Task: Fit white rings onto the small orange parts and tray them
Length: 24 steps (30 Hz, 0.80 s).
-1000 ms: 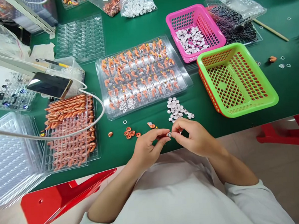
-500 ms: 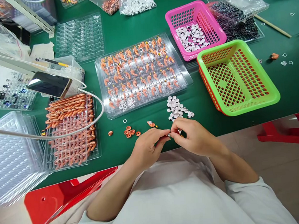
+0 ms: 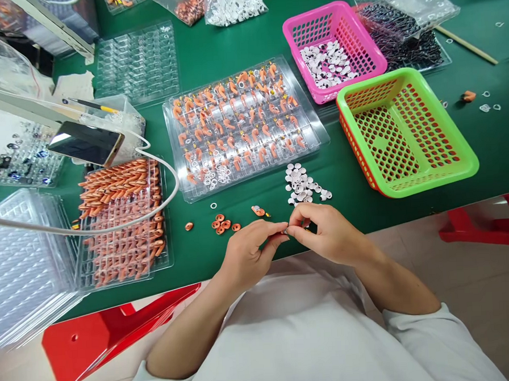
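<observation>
My left hand (image 3: 254, 248) and my right hand (image 3: 327, 232) meet fingertip to fingertip at the table's front edge. Both are closed in a pinch around one tiny part, mostly hidden by the fingers, with a pale glint showing between them. Just beyond my right hand lies a pile of white round discs (image 3: 301, 182). An orange curved piece with a yellow end (image 3: 259, 211) rests beyond my left hand. Left of it sit several small copper-coloured round caps (image 3: 221, 223), and a clear ring (image 3: 213, 206) lies behind them.
A clear tray of orange curved parts (image 3: 238, 123) lies ahead. To the right stand a green basket (image 3: 412, 188) and a pink basket (image 3: 291, 32) holding discs. At left, a phone (image 3: 85, 143), a white cable (image 3: 175, 180) and a filled copper-part tray (image 3: 121, 243) crowd the table.
My fingertips have shifted very slightly while keeping their pinch on the tiny part. The camera view has moved a touch; the objects on the table stay in place.
</observation>
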Tool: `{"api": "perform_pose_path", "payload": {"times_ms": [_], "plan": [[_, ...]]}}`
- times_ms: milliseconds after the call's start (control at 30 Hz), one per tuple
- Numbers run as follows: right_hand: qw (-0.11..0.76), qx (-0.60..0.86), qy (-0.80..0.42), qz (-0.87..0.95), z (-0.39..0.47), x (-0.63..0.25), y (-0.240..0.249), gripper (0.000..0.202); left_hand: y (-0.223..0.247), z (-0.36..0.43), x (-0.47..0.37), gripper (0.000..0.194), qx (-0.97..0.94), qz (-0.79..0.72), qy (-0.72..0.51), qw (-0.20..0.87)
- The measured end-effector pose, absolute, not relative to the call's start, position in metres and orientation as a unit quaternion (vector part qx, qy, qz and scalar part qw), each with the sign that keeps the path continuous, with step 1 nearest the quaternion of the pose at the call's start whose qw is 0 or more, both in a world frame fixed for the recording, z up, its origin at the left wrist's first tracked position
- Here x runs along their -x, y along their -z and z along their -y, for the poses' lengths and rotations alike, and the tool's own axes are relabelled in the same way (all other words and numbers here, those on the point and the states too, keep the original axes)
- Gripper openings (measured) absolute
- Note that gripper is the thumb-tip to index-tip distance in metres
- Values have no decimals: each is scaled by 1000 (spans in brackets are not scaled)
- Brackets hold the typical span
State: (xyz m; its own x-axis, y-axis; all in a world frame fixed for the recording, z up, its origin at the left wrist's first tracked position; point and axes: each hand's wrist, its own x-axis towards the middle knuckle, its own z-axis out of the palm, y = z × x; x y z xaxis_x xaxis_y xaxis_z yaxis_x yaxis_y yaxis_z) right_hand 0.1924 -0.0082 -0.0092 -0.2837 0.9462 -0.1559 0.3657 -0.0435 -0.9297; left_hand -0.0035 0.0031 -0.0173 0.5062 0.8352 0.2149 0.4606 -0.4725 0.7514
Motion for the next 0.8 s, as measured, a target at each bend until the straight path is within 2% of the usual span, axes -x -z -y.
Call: {"api": "perform_pose_path", "payload": {"times_ms": [200, 467, 667, 800], "plan": [[325, 520, -545, 572, 10, -190, 11, 6, 15, -2, 4, 15, -802, -407, -302, 318], [291, 495, -564, 594, 14, -193, -4, 10, 0, 2, 7, 29, -829, -319, -320, 331], [300, 509, -522, 615, 14, -186, -6, 11, -1, 5, 4, 21, -791, -383, -335, 340], [287, 519, -495, 635, 11, -186, -1, 13, -1, 2, 2, 15, -738, -425, -310, 422]]}}
